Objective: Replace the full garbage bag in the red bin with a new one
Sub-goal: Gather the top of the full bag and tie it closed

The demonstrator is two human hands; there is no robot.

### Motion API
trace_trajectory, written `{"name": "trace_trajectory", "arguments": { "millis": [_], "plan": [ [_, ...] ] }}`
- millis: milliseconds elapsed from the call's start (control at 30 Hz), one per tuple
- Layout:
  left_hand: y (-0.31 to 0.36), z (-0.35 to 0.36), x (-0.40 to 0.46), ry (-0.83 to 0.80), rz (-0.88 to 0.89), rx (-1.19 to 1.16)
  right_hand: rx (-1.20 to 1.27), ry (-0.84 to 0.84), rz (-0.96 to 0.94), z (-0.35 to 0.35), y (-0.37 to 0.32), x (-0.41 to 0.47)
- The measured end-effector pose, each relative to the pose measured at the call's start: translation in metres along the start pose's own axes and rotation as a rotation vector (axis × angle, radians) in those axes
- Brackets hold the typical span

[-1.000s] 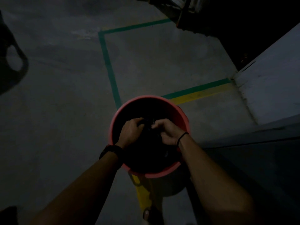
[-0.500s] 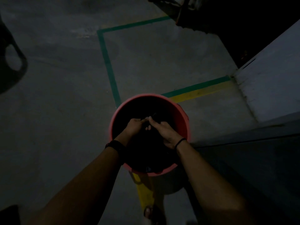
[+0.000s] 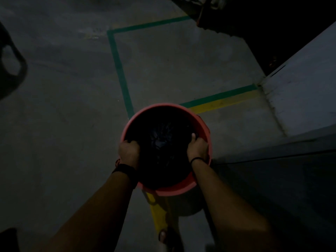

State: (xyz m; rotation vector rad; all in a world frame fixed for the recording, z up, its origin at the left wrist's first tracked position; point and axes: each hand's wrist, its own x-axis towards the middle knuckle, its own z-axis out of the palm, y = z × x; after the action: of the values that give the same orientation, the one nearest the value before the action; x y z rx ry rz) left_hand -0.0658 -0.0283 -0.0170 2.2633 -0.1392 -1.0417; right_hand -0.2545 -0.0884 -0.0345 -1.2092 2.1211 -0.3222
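In red bin (image 3: 203, 124), fingers (image 3: 133, 143) curled on garbage bag (image 3: 163, 142).

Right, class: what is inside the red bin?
Inside the red bin sits a black garbage bag, gathered at its middle. The left hand and right hand reach in at its sides. What the bag contains, and the bin's bottom, are covered.

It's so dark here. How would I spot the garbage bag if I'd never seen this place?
Find the corner where the green floor line meets the green-and-yellow stripe; the red bin stands there on the concrete. The black garbage bag fills its inside, between the left hand and right hand at the rim. Its gathered, crinkled sheen sets it apart from the smooth red plastic.
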Motion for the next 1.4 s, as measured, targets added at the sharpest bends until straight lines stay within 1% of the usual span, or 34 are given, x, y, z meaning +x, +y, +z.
{"name": "trace_trajectory", "arguments": {
  "millis": [100,167,200,233,267,333,367,400,433,467,500,533,567,633,667,700,767,833,900,1000,1100,1133,1167,1233,1333,1400],
  "plan": [
    [-0.019,-0.002,0.004,0.020,-0.097,0.014,0.068,-0.028,0.214,0.012,0.022,0.009],
    [-0.026,0.000,0.006,0.018,-0.126,0.011,0.259,-0.056,0.389,0.019,0.030,0.011],
    [-0.027,0.002,0.005,0.018,-0.090,0.036,0.330,-0.048,0.434,0.020,0.030,0.011],
    [-0.027,0.003,0.004,0.019,-0.010,0.095,0.349,-0.046,0.437,0.021,0.028,0.011],
    [-0.025,0.003,0.004,0.015,0.105,0.173,0.317,-0.010,0.387,0.022,0.024,0.012],
    [-0.023,-0.003,0.006,0.013,0.395,0.349,0.230,0.064,0.177,0.020,0.009,0.008],
    [-0.023,-0.007,0.009,0.026,0.538,0.424,0.208,0.043,0.025,0.019,0.002,0.004],
    [-0.025,-0.011,0.014,0.063,0.641,0.498,0.184,-0.031,-0.150,0.016,-0.006,-0.003],
    [-0.028,-0.015,0.019,0.132,0.696,0.569,0.119,-0.146,-0.310,0.016,-0.011,-0.009],
    [-0.033,-0.019,0.024,0.218,0.694,0.605,0.019,-0.273,-0.437,0.016,-0.016,-0.016],
    [-0.040,-0.022,0.027,0.293,0.647,0.589,-0.101,-0.396,-0.521,0.021,-0.016,-0.020],
    [-0.047,-0.024,0.028,0.336,0.561,0.548,-0.246,-0.499,-0.573,0.027,-0.015,-0.025],
    [-0.052,-0.026,0.026,0.317,0.446,0.483,-0.392,-0.563,-0.600,0.034,-0.012,-0.028],
    [-0.061,-0.025,0.023,0.178,0.248,0.351,-0.635,-0.599,-0.628,0.049,-0.007,-0.031],
    [-0.065,-0.023,0.023,0.107,0.228,0.332,-0.721,-0.575,-0.629,0.055,-0.006,-0.032],
    [-0.069,-0.022,0.021,0.056,0.258,0.363,-0.770,-0.540,-0.628,0.061,-0.006,-0.032],
    [-0.076,-0.019,0.019,0.031,0.345,0.512,-0.744,-0.479,-0.652,0.067,-0.009,-0.030],
    [-0.080,-0.015,0.019,0.083,0.382,0.596,-0.637,-0.472,-0.707,0.071,-0.016,-0.026],
    [-0.080,-0.009,0.019,0.104,0.393,0.667,-0.567,-0.471,-0.734,0.071,-0.024,-0.023],
    [-0.081,-0.002,0.020,0.096,0.411,0.820,-0.516,-0.492,-0.714,0.069,-0.031,-0.020],
    [-0.073,0.000,0.017,0.096,0.350,0.968,-0.438,-0.515,-0.701,0.065,-0.036,-0.021],
    [-0.071,-0.001,0.016,0.134,0.360,1.012,-0.409,-0.524,-0.692,0.063,-0.037,-0.021],
    [-0.067,-0.002,0.015,0.119,0.339,1.003,-0.389,-0.530,-0.688,0.061,-0.038,-0.021],
    [-0.066,-0.002,0.018,0.044,0.296,0.903,-0.362,-0.522,-0.686,0.058,-0.038,-0.021],
    [-0.071,0.001,0.022,0.097,0.280,0.926,-0.279,-0.497,-0.677,0.055,-0.035,-0.023],
    [-0.073,0.003,0.021,0.104,0.284,0.916,-0.190,-0.479,-0.640,0.054,-0.035,-0.025]
  ]
}}
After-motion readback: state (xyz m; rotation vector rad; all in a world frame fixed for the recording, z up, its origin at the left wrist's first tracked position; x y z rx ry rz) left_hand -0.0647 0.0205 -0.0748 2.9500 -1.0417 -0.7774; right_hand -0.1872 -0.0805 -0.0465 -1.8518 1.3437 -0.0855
